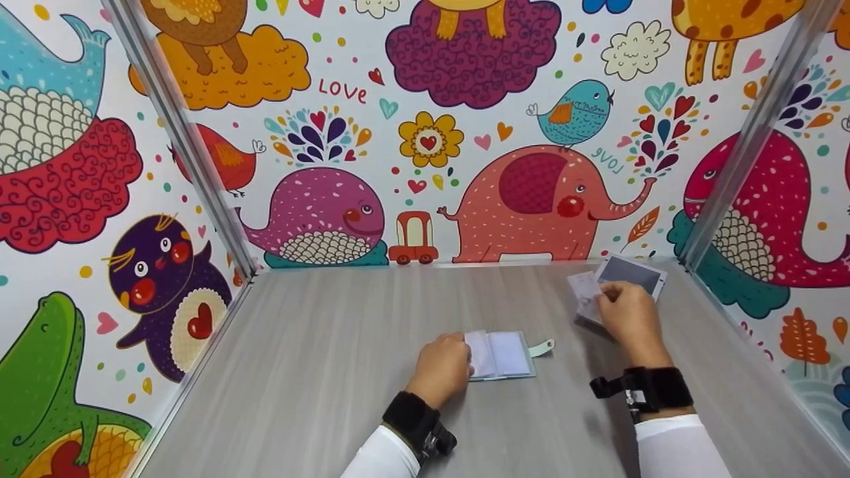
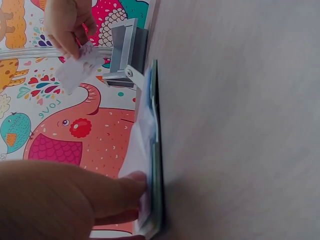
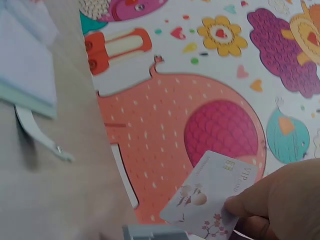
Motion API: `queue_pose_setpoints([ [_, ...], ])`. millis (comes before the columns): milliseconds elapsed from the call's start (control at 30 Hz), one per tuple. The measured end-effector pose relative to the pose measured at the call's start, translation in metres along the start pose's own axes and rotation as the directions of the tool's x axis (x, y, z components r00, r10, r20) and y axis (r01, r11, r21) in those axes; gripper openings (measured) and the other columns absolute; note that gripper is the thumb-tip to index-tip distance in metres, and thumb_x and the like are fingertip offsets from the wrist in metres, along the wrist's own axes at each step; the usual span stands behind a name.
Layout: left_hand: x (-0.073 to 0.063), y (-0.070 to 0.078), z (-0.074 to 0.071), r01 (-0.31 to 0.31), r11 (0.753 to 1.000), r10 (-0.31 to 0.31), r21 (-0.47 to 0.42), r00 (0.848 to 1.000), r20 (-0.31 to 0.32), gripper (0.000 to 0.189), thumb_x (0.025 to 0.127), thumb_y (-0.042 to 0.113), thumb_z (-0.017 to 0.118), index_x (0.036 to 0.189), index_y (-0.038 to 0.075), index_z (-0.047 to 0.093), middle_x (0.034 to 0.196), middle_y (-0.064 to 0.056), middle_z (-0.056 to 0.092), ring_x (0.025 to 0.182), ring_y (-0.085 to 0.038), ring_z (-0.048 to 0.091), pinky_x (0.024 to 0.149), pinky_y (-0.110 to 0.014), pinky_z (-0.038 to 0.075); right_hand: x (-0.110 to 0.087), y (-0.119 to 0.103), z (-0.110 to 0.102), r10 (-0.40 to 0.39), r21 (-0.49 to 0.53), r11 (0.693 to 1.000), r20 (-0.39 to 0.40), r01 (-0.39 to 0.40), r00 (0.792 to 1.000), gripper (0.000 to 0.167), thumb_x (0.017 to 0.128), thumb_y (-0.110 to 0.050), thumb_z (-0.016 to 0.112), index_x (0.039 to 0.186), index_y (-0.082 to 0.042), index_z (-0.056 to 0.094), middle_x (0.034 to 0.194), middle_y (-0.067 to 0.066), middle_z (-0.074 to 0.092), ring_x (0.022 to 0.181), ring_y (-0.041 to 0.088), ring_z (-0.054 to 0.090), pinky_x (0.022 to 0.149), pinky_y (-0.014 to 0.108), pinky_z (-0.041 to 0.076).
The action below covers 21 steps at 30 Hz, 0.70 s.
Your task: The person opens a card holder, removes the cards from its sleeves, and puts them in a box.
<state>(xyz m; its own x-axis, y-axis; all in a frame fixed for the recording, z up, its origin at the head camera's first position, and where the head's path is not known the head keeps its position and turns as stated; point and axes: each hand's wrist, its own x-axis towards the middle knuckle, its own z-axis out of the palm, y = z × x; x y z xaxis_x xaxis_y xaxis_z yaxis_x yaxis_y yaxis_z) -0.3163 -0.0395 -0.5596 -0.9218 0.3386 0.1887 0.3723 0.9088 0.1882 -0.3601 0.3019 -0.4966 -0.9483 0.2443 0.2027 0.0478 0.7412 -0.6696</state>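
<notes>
An open card holder (image 1: 511, 355) with clear sleeves, a pale green cover and a snap strap (image 1: 543, 348) lies on the table. My left hand (image 1: 441, 369) grips its left edge, the thumb (image 2: 122, 192) laid over the sleeves in the left wrist view. Farther right, my right hand (image 1: 629, 320) pinches a white card (image 3: 210, 195) between thumb and fingers. Printed on the card are "VIP CARD" and a blossom branch. Partly behind that hand stands a shallow grey box (image 1: 634, 273) with a light rim; the card overlaps its left side in the head view.
The grey wood-grain table (image 1: 319, 372) is bounded by a back wall (image 1: 412, 192) and side walls with bright animal drawings. Metal posts (image 1: 750, 139) stand at the corners. Black straps (image 1: 664, 390) with cameras circle both wrists.
</notes>
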Motion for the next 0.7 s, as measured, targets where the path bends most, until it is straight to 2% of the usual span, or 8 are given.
queue_pose_setpoints([
  [167, -0.001, 0.001, -0.002, 0.0, 1.0, 0.0, -0.004, 1.0, -0.009, 0.016, 0.094, 0.023, 0.091, 0.088, 0.011, 0.082, 0.1, -0.002, 0.073, 0.096, -0.024, 0.073, 0.084, -0.045, 0.063, 0.004, 0.017, -0.011, 0.064, -0.014, 0.998, -0.072, -0.065, 0.995, 0.033, 0.11, -0.015, 0.064, 0.131, 0.007, 0.078, 0.128, 0.029, 0.079, 0.106, 0.04, 0.073, 0.091, 0.054, 0.059],
  [333, -0.001, 0.0, -0.002, -0.008, 1.0, 0.008, 0.001, 1.0, -0.017, 0.014, 0.093, 0.023, 0.091, 0.089, 0.012, 0.083, 0.1, -0.001, 0.073, 0.096, -0.023, 0.073, 0.084, -0.043, 0.063, 0.007, 0.028, -0.013, 0.035, -0.061, 0.997, -0.166, -0.045, 0.986, 0.03, 0.107, -0.01, 0.064, 0.126, 0.006, 0.08, 0.128, 0.031, 0.079, 0.116, 0.052, 0.074, 0.099, 0.065, 0.055],
  [400, -0.001, 0.0, -0.002, -0.007, 1.0, 0.007, 0.0, 1.0, -0.014, 0.014, 0.094, 0.023, 0.091, 0.089, 0.012, 0.083, 0.101, -0.001, 0.074, 0.096, -0.023, 0.073, 0.084, -0.043, 0.063, 0.007, 0.031, -0.011, 0.016, -0.102, 0.994, -0.18, -0.035, 0.984, 0.03, 0.105, -0.008, 0.064, 0.126, 0.007, 0.08, 0.13, 0.032, 0.078, 0.122, 0.055, 0.072, 0.103, 0.068, 0.054],
  [567, -0.001, 0.001, -0.003, -0.003, 1.0, 0.003, -0.005, 1.0, -0.006, 0.015, 0.095, 0.024, 0.09, 0.091, 0.012, 0.083, 0.102, -0.001, 0.074, 0.098, -0.023, 0.073, 0.085, -0.043, 0.062, 0.008, 0.036, -0.006, -0.017, -0.194, 0.981, -0.163, -0.015, 0.986, 0.03, 0.103, -0.005, 0.064, 0.125, 0.008, 0.08, 0.127, 0.036, 0.075, 0.122, 0.057, 0.068, 0.104, 0.07, 0.053],
  [700, 0.0, 0.001, -0.002, -0.001, 1.0, 0.001, -0.008, 1.0, 0.002, 0.015, 0.095, 0.024, 0.09, 0.091, 0.011, 0.083, 0.103, -0.002, 0.074, 0.098, -0.024, 0.073, 0.085, -0.044, 0.062, 0.007, 0.04, 0.0, -0.04, -0.228, 0.974, -0.134, 0.008, 0.99, 0.025, 0.102, -0.001, 0.065, 0.116, 0.009, 0.082, 0.117, 0.034, 0.073, 0.113, 0.056, 0.066, 0.099, 0.07, 0.051],
])
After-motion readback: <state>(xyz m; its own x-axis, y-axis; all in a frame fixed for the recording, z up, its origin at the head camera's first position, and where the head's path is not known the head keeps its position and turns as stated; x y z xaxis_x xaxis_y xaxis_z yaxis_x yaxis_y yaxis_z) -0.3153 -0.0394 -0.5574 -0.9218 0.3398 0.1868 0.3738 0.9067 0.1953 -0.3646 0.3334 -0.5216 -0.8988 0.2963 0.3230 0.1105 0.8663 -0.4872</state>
